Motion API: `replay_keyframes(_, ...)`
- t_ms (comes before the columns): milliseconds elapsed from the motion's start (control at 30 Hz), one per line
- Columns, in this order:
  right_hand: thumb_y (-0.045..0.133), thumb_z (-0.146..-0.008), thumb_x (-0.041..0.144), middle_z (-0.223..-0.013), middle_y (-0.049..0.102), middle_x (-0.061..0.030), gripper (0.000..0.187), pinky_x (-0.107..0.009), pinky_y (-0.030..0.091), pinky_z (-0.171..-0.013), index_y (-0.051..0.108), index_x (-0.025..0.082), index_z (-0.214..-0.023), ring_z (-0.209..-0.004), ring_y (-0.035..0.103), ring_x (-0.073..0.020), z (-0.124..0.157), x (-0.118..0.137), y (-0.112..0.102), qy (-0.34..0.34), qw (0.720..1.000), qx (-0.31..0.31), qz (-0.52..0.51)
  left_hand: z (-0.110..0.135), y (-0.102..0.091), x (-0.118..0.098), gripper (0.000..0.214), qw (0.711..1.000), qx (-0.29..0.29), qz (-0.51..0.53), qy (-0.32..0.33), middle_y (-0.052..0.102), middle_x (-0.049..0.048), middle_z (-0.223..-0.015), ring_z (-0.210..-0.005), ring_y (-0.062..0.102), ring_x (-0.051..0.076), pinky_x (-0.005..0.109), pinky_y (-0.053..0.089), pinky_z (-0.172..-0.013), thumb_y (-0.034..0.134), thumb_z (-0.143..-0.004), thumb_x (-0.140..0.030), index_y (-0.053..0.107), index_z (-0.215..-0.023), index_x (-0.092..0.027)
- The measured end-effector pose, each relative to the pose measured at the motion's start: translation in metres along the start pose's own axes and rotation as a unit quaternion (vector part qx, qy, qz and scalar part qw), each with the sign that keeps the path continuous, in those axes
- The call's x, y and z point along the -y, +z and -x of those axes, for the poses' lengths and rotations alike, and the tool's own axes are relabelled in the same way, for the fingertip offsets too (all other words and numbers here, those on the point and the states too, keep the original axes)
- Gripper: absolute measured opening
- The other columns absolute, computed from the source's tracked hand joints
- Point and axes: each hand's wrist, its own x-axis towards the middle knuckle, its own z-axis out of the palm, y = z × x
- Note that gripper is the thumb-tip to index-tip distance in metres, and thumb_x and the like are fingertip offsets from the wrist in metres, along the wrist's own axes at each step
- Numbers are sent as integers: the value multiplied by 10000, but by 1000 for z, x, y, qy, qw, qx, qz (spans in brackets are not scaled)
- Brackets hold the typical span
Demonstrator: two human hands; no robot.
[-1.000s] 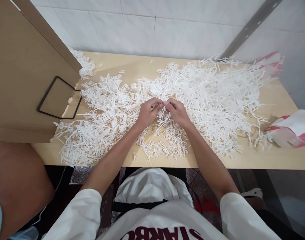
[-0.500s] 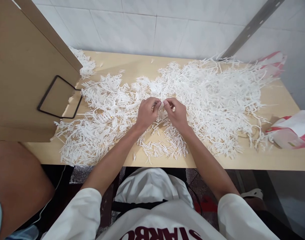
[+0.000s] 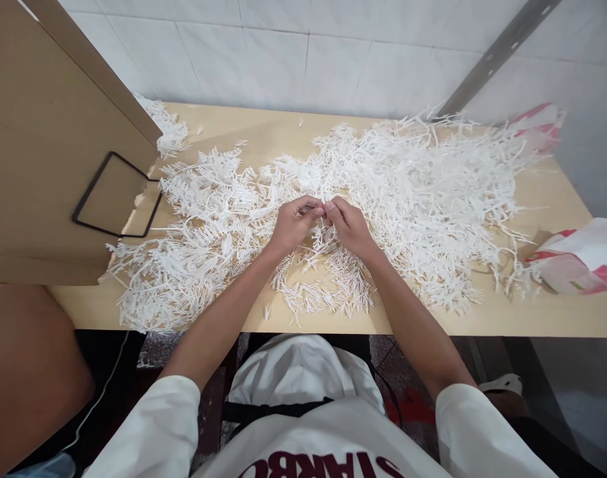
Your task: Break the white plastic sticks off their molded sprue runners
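Left hand (image 3: pixel 293 226) and right hand (image 3: pixel 350 226) had just come back fingertip to fingertip; both pinched narrow, couldn't tell on what, above the white strands (image 3: pixel 432 199); fiddly finger work looked mid-go

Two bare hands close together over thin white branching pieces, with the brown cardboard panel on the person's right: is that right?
No, the brown cardboard panel is on the person's left, as the head view shows. The bare left hand and right hand are close together over the thin white branching pieces.
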Motion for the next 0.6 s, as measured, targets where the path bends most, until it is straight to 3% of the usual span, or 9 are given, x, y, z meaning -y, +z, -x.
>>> replay_keyframes(133,360,-933,542,-666,540,16,412,-275,426,-651,464,217,-701,-652,512,-106,-1,3,3,21,994,-11,-103,-2,-1,7,144,990,-8,129,-52,666,-5,-734,-689,630,109,282,521,-695,625,-846,-355,626,-839,-211)
replay_keyframes(233,325,-945,529,-769,630,-13,407,-283,474,-715,472,217,-729,-739,579,-111,-3,1,4,30,988,-31,-150,-5,-3,12,154,988,-64,120,-72,676,6,-801,-752,638,104,272,531,-728,597,-868,-372,618,-873,-220)
replay_keyframes(433,462,-904,490,-1117,655,-62,333,-330,502,-857,626,228,-1029,-1019,610,-157,-8,-10,3,21,993,-92,-74,-8,-7,11,325,996,-77,23,-30,656,44,-1137,-957,632,122,268,522,-792,467,-914,-499,601,-1107,-274)
replay_keyframes(500,458,-902,507,-1119,657,-61,355,-358,490,-898,646,232,-1024,-1055,600,-172,-8,-11,3,19,991,-122,-48,-8,-7,9,335,998,-58,14,-11,611,40,-1225,-1004,618,132,272,516,-817,505,-895,-500,598,-1139,-291)
replay_keyframes(600,381,-925,542,-1068,679,-35,416,-386,469,-953,666,248,-1000,-1052,605,-175,-5,-7,1,23,987,-147,-65,-7,-7,6,390,997,-44,60,-22,623,41,-1144,-974,619,136,274,515,-822,637,-819,-467,575,-1159,-285)
